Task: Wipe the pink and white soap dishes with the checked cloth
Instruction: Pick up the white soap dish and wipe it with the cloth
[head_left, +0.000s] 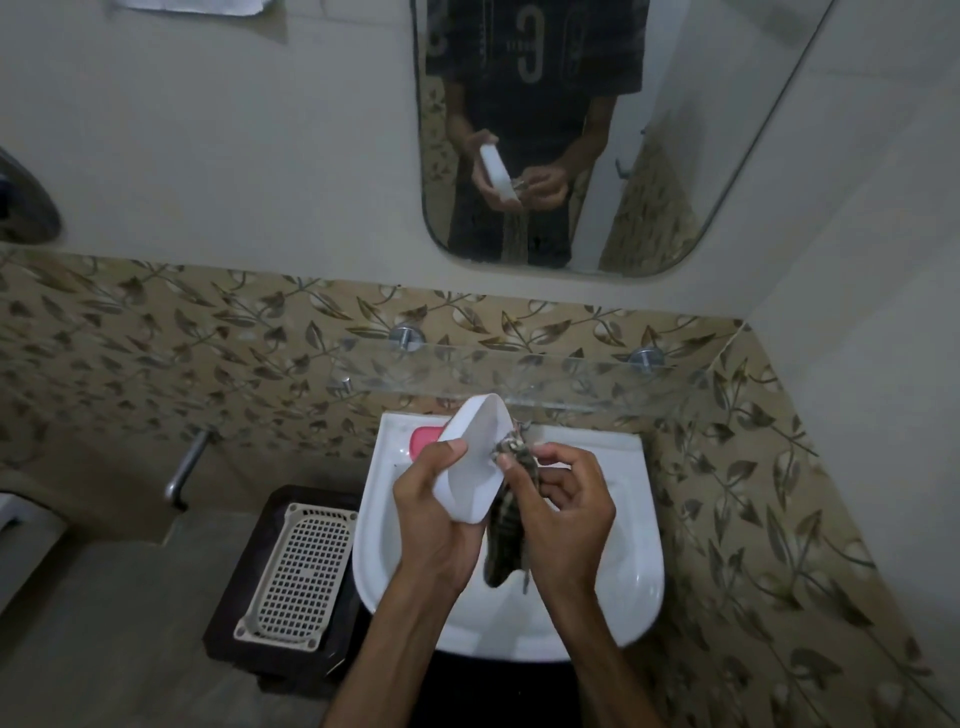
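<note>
Presumably to expose its inside, the left hand (436, 512) grips the white soap dish (475, 457) tilted above the sink (631, 587), while the right hand (563, 501) pinches the checked cloth (506, 538) against it. Farther left, the pink soap dish (423, 439) waits on the rim.

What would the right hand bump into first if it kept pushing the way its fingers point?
Most likely the white soap dish: the right hand pinches the checked cloth and points left at the dish's inner face, which the left hand holds tilted. Depth is unclear.

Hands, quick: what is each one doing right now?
Left hand: grips the white soap dish.
Right hand: pinches the checked cloth against it.
</note>
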